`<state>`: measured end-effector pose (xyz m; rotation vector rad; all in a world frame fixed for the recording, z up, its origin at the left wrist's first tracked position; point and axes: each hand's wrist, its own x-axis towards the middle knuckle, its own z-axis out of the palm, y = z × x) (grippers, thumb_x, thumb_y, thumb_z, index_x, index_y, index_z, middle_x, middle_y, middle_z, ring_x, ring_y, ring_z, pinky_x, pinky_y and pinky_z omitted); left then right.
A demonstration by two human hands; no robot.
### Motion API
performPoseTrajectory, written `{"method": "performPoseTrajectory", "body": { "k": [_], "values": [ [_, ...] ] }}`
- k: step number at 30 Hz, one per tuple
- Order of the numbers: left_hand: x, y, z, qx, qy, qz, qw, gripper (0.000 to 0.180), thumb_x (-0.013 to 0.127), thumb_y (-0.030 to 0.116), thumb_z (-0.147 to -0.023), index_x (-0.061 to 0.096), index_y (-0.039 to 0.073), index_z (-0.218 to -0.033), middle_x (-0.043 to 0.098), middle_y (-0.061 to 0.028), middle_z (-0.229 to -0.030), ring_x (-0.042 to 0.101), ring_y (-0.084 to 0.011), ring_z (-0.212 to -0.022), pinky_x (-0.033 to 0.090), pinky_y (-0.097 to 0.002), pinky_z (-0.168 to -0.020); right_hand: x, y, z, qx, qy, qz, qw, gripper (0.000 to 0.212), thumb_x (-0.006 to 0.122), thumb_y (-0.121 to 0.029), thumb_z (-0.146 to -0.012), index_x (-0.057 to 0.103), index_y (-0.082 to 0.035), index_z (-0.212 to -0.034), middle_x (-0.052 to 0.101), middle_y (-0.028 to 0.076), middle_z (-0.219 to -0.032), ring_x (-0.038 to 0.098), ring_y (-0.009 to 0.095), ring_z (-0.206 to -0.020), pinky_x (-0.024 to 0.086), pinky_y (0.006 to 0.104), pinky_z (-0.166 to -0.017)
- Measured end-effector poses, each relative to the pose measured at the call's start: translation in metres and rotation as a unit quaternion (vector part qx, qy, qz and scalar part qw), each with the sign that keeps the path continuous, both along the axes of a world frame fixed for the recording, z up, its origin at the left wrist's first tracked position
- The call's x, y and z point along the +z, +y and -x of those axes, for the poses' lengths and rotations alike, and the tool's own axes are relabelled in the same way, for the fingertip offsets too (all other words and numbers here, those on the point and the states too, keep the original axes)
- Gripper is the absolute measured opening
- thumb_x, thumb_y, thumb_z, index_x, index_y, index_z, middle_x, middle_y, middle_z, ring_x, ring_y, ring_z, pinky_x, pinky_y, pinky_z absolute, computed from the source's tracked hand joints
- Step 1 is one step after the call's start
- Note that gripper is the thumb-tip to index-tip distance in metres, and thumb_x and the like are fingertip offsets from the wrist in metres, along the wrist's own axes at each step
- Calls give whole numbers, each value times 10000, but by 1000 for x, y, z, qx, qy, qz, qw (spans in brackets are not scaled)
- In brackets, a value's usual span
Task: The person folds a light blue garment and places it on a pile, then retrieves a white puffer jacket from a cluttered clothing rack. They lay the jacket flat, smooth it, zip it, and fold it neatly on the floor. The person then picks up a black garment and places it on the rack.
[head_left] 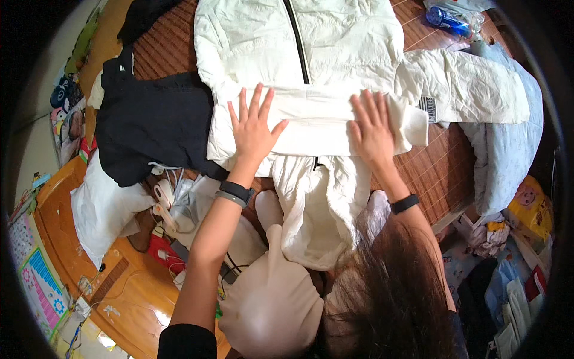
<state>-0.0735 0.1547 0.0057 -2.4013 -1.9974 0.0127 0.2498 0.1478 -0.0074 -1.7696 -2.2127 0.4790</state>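
Note:
A white zip-up jacket (353,45) lies spread in front of me, its black zipper (299,45) running up the middle. One sleeve (314,128) is folded flat across its chest, the cuff lying toward the right. My left hand (253,128) presses on that sleeve's left part, fingers spread and palm down. Near the cuff end, my right hand (374,130) also lies flat on it. The other sleeve (478,87) stretches out to the right, with a dark patch (428,109) near the shoulder. The hood (320,209) hangs toward me over the near edge.
Dark clothing (155,122) lies left of the jacket on the brown mat (439,155). A white plastic bag (107,209) sits below it, near cables on a wooden surface (128,299). A pale blue quilt (508,143) and a blue-labelled bottle (448,21) are at the right.

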Motion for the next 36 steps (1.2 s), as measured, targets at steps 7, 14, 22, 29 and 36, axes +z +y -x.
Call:
{"method": "performPoseTrajectory", "body": {
  "k": [7, 14, 22, 29, 36],
  "values": [
    [12, 10, 3, 32, 5, 44, 999, 982, 648, 685, -916, 268, 220, -1693, 186, -90, -1768, 123, -360, -1627, 70, -629, -1286, -4, 15, -92, -89, -162, -65, 981, 643, 463, -590, -1059, 279, -450, -1659, 180, -63, -1771, 90, 304, -1642, -54, 673, -1275],
    [7, -13, -82, -168, -84, 111, 976, 811, 544, 558, -1032, 257, 183, -1692, 134, -29, -1782, 104, -288, -1639, 96, -680, -1274, 24, 3, 14, 32, -184, 19, 982, 750, 628, -347, -991, 318, -254, -1667, 188, 25, -1772, 96, 376, -1633, 26, 688, -1282],
    [10, -11, -13, -45, 3, 94, 995, 545, 389, 664, -1054, 413, 521, -1580, 158, -2, -1779, 127, -306, -1637, -1, -732, -1251, 9, -14, -21, 30, -114, -17, 993, 589, 455, -526, -1078, 406, -329, -1631, 287, -24, -1738, 186, 215, -1625, 138, 409, -1339],
    [45, -5, -27, 22, 233, 61, 970, 586, 503, 530, -1069, 483, 268, -1593, 248, -90, -1750, 201, -356, -1613, 91, -706, -1258, 37, 1, 29, -30, -144, -15, 989, 640, 537, -389, -1058, 379, -181, -1642, 315, 113, -1722, 183, 359, -1618, 65, 596, -1313],
    [7, 0, 6, -71, -88, 37, 993, 768, 514, 733, -975, 390, 369, -1639, 233, 6, -1761, 163, -290, -1629, 36, -722, -1253, -5, 5, -12, 62, -78, 31, 995, 643, 417, -596, -1073, 321, -353, -1660, 207, -41, -1765, 144, 220, -1635, 71, 505, -1336]
  ]
}}
